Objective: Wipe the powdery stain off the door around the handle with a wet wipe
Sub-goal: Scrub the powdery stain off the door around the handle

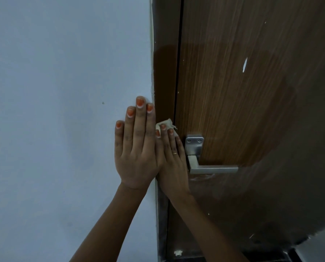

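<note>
Likely bracing, the left hand (137, 157) lies flat, fingers together, on the pale blue wall (53, 91); the right hand (172, 163) presses a crumpled white wet wipe (166, 123) with straight fingers (170, 138) beside the silver handle (212, 169) of the brown wooden door (233, 110).

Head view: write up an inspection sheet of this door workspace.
Surface: wooden door, darker patch around the lever handle; pale smear under the lever; white streak higher up.
Job's things: wet wipe at the door's edge, above the handle.
Clutter: small white scrap near the floor.
Grippers: left hand flat on the wall; right hand presses the wipe, fingers straight.
Cables: nothing seen.
Surroundings: pale wall, door frame.
</note>
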Available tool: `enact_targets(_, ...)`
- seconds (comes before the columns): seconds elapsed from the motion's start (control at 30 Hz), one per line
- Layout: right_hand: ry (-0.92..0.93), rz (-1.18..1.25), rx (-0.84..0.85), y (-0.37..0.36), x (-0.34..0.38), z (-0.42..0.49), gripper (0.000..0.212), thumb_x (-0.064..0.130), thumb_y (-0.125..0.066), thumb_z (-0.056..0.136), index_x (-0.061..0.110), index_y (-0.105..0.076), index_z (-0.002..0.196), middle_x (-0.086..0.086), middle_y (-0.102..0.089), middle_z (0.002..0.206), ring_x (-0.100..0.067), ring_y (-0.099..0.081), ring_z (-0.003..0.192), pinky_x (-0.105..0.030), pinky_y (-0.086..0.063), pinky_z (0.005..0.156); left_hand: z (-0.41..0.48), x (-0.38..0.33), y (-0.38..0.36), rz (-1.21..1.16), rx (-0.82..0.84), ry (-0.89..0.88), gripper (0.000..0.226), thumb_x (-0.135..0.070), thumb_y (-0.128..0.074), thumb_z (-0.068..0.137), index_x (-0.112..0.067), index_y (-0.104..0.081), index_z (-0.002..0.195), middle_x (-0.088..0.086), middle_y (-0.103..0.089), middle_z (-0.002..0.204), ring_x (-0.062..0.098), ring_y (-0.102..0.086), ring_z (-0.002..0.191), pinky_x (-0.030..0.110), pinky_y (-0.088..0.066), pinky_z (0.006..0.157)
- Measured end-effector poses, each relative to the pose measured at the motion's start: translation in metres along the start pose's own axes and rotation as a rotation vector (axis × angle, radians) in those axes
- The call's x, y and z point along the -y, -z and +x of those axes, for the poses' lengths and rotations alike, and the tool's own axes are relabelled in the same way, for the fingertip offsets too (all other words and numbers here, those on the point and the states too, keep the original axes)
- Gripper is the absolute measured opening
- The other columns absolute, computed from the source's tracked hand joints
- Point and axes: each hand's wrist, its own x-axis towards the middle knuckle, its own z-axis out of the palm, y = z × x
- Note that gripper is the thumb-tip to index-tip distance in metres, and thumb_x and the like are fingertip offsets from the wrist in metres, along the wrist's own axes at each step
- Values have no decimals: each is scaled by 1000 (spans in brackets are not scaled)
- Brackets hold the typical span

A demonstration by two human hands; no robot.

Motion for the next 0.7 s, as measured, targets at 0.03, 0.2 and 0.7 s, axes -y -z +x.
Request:
enact_targets(0.03, 1, 4, -11, 0, 0, 0, 96, 32, -63, 84, 12, 8, 145, -10, -10, 151, -23, 1, 141, -40, -3, 115, 0, 0, 0, 1, -2, 3, 54, -22, -28, 102, -10, -3, 149, -1, 8, 156, 14, 0, 144, 32, -5, 119)
enact_targets(0.2, 54, -5, 49, -10, -6, -29, 80, 29, -73, 72, 10, -33, 139, -8, -25, 146, -24, -19, 137, -41, -7, 113, -2, 1, -1, 15, -4, 3, 58, -17, -31, 99, -10, -3, 149, -1, 8, 157, 14, 1, 144, 32, -5, 119)
enact_targets(0.7, 58, -15, 120, -29, -9, -57, 74, 29, -75, 70, 9, -44, 133, -9, -31, 145, -17, 12, 141, -40, -3, 111, -1, 1, -2, 12, -6, 3, 60, -16, -33, 98, -12, -2, 149, -3, 9, 157, 13, 1, 144, 31, -4, 119)
